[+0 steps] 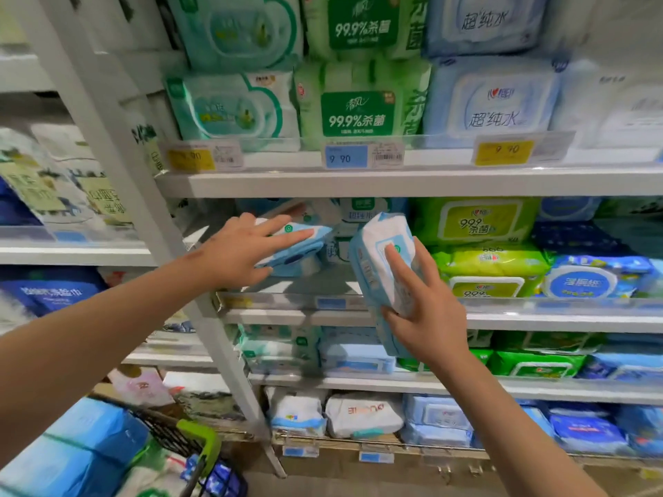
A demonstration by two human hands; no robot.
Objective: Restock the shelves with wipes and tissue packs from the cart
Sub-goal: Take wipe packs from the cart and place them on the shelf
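Observation:
My left hand [244,249] holds a light blue and white wipes pack [299,242], fingers on top and thumb underneath, inside the left end of the second shelf [538,319]. My right hand [423,303] grips a second blue and white wipes pack [376,260] that stands on end just in front of that shelf's edge. Green wipes packs [484,224] are stacked to the right on the same shelf. The cart [186,439] sits at the lower left with blue packs [89,450] in it.
A white upright post [150,217] runs diagonally left of my left hand. The upper shelf [394,181] carries teal, green and blue wipes packs behind price tags. Lower shelves hold more blue, white and green packs. A green cart handle [204,439] sticks up at lower left.

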